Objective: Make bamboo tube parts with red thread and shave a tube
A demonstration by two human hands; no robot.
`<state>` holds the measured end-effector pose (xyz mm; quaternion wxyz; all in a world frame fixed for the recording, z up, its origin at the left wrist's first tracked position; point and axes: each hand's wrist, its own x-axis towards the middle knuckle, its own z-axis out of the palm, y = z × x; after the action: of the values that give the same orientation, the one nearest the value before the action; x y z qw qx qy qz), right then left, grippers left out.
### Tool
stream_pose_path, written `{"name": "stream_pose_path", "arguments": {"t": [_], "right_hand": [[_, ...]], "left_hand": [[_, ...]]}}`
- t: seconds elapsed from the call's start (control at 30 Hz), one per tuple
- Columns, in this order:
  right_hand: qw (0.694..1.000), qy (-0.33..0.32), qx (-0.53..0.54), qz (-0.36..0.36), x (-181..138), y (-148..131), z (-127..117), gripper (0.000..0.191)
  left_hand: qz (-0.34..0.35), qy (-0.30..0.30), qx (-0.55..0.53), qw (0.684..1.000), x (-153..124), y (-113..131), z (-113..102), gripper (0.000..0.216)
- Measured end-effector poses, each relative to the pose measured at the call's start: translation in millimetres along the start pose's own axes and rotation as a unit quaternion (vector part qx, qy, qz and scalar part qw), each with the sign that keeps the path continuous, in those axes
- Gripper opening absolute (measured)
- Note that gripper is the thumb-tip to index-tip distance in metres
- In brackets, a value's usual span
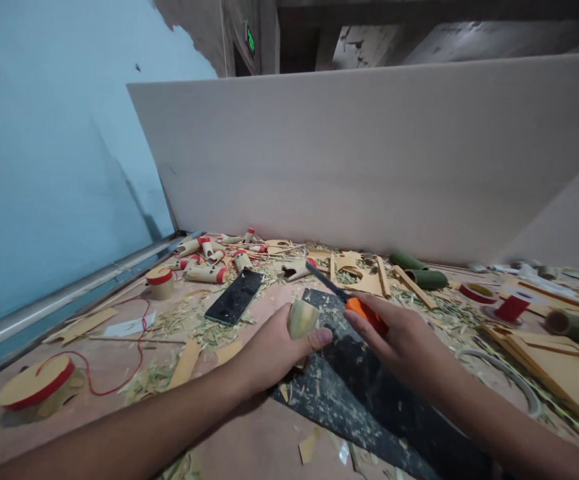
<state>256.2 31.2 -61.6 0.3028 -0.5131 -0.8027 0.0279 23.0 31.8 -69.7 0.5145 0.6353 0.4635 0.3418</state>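
Note:
My left hand (289, 343) is closed round a short piece of bamboo (303, 319), pale and scraped, with its thumb along the near side. In my right hand (394, 327) is a tool with an orange handle (366, 315) and a long, narrow dark blade (326, 281). The blade points up and to the left, above and beyond the bamboo piece and apart from it. I cannot make out whether it is a knife or a file. Beneath both hands lies a dark sheet (339, 393) dusted with shavings.
A phone (235, 297) lies left of the sheet. Several red-ended bamboo pieces (206, 274) stand and lie behind it. Red-rimmed drums (36, 381) with red cord are at left. Right are green bamboo tubes (426, 279), a red spool (513, 307) and wooden frames (559, 367). A white panel (369, 160) closes the back.

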Motion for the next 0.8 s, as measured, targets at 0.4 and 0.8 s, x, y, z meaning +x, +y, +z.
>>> {"name": "stream_pose_path", "arguments": {"t": [0.4, 0.8], "right_hand": [[0.989, -0.11, 0.064, -0.07, -12, -10, -1, 0.031], [0.979, -0.167, 0.053, -0.101, -21, -21, 3, 0.041]], "left_hand": [[-0.03, -0.055, -0.11, 0.992, 0, -2, -9, 0.074], [0.021, -0.057, -0.14, 0.988, -5, 3, -1, 0.051]]}}
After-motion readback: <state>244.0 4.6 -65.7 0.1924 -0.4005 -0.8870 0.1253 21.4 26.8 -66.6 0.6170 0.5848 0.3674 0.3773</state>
